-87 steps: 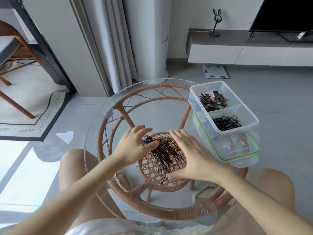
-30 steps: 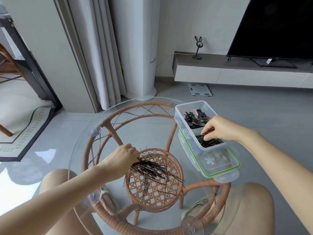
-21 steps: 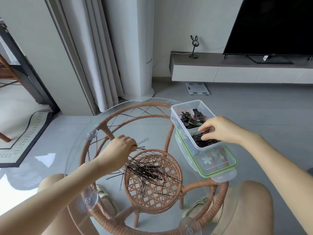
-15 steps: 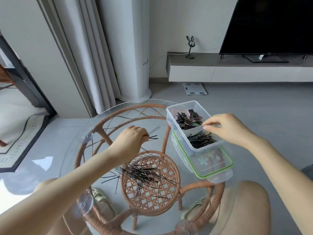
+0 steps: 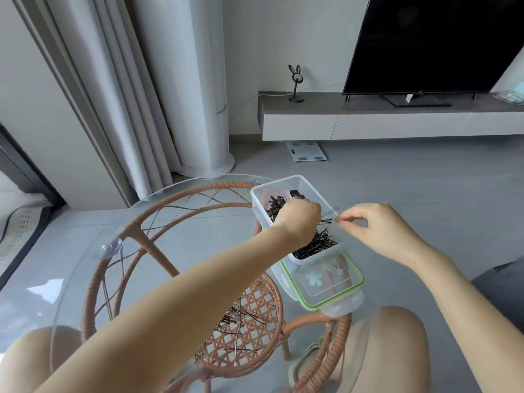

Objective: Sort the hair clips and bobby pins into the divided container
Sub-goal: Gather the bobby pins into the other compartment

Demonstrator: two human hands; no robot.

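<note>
A clear divided container (image 5: 286, 181) stands at the right of the round glass table (image 5: 85, 259), on its green-rimmed lid (image 5: 334, 293). Its far compartment holds dark hair clips (image 5: 276, 201); its near one holds black bobby pins (image 5: 317, 245). My left hand (image 5: 297, 219) is over the container, shut on a bunch of bobby pins whose tips stick out to the right. My right hand (image 5: 377, 231) hovers just right of the container's rim, fingers pinched, nothing visibly in them. A loose pile of bobby pins (image 5: 243, 321) lies on the glass, partly hidden by my left forearm.
Under the glass top is a rattan frame with a woven lower shelf (image 5: 255, 350). My knees show below the table. Beyond are a curtain (image 5: 119, 95), a white column unit (image 5: 198, 80), a low TV cabinet (image 5: 382, 120) and a floor scale (image 5: 306, 151).
My left hand has lifted a bunch of bobby pins from the pile and carried it right, over the container. My right hand has pulled out of the container to its right side.
</note>
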